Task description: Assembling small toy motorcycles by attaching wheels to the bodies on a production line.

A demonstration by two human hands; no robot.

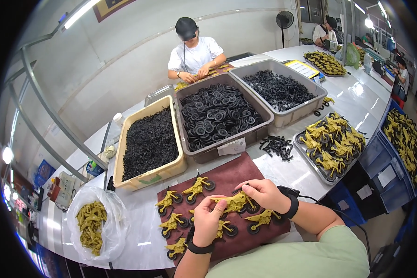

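Over the dark red mat (246,167), my left hand (205,219) grips a yellow toy motorcycle body (235,202) by its tail end. A black wheel (252,206) shows at its other end. My right hand (267,194) is closed at that front end, with a small black part (238,189) at its fingertips. Beneath and around my hands, several yellow toy motorcycles lie on the mat, such as one with a single black wheel (195,186) at the upper left. Some of them are partly hidden by my hands.
Beyond the mat stand a cream bin (184,163) of small black parts, a brown bin (267,121) of black wheels and a grey bin (282,119) of black parts. A metal tray (329,180) of motorcycles sits right, a plastic bag (117,227) of yellow pieces left. A co-worker (197,58) works opposite.
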